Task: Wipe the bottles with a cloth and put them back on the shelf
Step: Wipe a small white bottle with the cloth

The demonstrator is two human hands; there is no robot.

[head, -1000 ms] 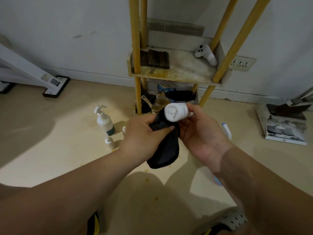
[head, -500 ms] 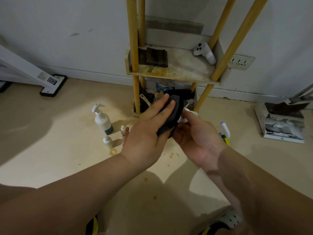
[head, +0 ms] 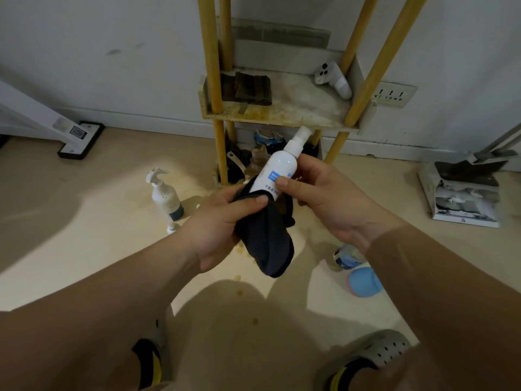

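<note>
— Where is the bottle [head: 277, 168]?
— In front of the shelf [head: 296, 110], up off the floor [head: 84, 221], between both hands. It is white with a blue label. It is tilted, with the spray cap pointing up toward the shelf's front edge.
— What are the hands doing?
— The right hand [head: 324, 198] grips the bottle's middle, thumb on the label, fingers curled behind. The left hand [head: 222, 221] clutches a dark cloth [head: 267, 244], thumb pressing it against the bottle's lower end. The rest of the cloth hangs below.
— What's on the shelf?
— A white controller [head: 334, 80] at the right and a dark folded thing [head: 248, 88] at the left.
— And the floor?
— A pump bottle [head: 165, 196] stands left of the hands. A jar [head: 344, 259] and a blue round thing [head: 363, 283] sit by the right forearm, the jar partly hidden.
</note>
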